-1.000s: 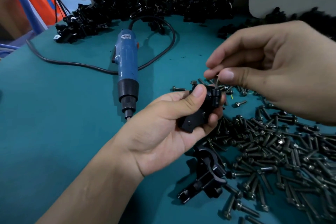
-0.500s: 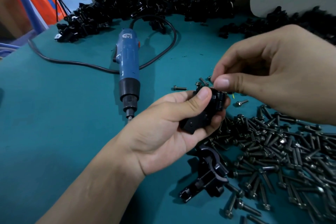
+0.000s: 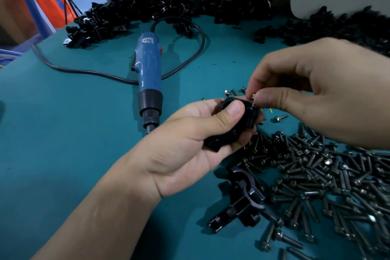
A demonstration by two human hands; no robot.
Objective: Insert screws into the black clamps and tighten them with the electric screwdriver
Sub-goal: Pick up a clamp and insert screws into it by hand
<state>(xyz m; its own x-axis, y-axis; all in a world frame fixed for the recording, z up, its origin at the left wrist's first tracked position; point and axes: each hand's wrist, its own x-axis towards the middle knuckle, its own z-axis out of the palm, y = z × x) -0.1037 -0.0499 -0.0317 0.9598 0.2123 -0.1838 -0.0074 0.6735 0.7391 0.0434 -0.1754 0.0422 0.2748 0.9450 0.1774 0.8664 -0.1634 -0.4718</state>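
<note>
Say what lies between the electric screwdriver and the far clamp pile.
Head view: a black cable loops from the electric screwdriver toward the clamp pile.

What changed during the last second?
The right hand, pinching a screw, moved slightly down toward the black clamp; the screw's tip now seems to enter its hole. The left hand holds the clamp as before; the electric screwdriver stays lying on the table.

Left hand (image 3: 187, 145) gripping; right hand (image 3: 316, 95) seemingly pinching.
</note>
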